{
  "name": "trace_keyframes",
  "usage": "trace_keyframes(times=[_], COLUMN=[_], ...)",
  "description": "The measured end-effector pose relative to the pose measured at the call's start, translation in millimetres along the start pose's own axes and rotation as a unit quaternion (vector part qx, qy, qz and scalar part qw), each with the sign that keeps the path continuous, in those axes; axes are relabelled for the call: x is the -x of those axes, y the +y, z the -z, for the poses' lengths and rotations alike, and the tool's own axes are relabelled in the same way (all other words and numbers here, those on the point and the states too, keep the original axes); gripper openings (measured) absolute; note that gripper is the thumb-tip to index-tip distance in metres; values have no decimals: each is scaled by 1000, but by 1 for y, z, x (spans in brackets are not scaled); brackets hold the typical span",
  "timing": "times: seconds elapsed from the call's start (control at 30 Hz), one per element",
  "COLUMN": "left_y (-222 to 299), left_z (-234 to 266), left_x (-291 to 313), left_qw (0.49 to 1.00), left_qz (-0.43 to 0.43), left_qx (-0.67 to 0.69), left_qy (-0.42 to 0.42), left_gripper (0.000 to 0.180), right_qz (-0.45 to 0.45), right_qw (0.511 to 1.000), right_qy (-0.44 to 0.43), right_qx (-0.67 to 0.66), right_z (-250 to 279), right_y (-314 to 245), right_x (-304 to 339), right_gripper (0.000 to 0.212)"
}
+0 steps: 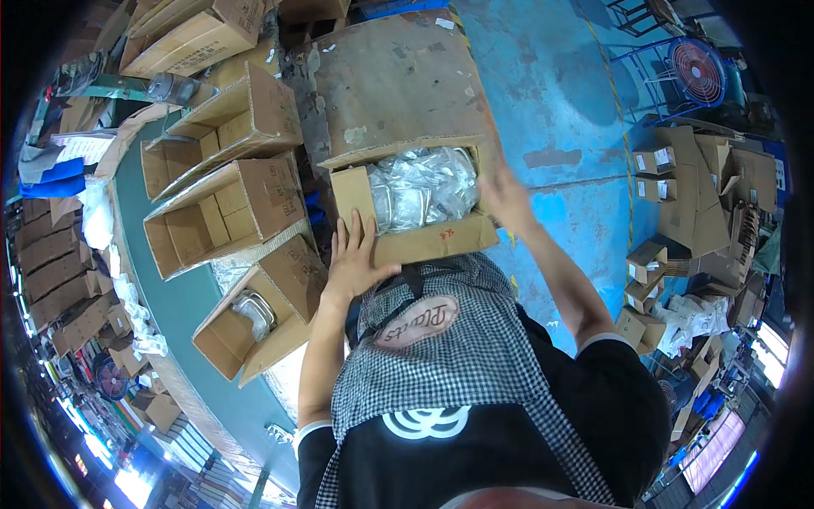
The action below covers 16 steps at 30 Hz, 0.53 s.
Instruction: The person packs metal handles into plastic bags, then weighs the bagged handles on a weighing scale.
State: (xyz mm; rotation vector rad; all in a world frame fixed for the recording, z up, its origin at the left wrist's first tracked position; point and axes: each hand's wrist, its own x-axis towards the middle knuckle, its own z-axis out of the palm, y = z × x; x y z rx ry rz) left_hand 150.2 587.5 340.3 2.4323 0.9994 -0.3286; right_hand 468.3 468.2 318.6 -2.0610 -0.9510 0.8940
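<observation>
An open cardboard box [409, 247] stands in front of my apron, filled with shiny things in clear plastic wrap [428, 191]; the wrap hides their exact kind. At the box's near left corner, my left hand [352, 259] lies against the cardboard with its fingers stretched and spread. My right hand [505, 197] is at the box's right side, beside the raised flap. Motion smears its fingers, so their hold on the cardboard cannot be made out.
A worn brown table top [394, 76] extends beyond the box. Left, open cartons [208, 212] line a curved green bench [182, 310]; the nearest carton holds a wrapped shiny item [254, 314]. Blue floor [551, 110] lies right, with a fan [697, 71] and stacked cardboard [682, 191] farther off.
</observation>
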Motion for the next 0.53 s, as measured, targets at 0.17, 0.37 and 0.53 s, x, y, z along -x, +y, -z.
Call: trace_keyframes(times=[0.17, 0.37, 0.53], left_y=[-6, -17, -51], left_z=[7, -6, -72], left_x=[9, -57, -59], left_qw=[999, 967, 773], left_qz=[-20, 143, 211], left_qx=[-43, 76, 587], left_qy=[-27, 198, 116], left_gripper=[75, 64, 104], right_qz=[219, 188, 127], right_qw=[904, 893, 925], right_qy=[-153, -213, -177], right_qx=[334, 349, 312], right_z=[-20, -2, 1], right_y=[-22, -3, -39], right_x=[30, -12, -47], right_gripper=[78, 71, 59])
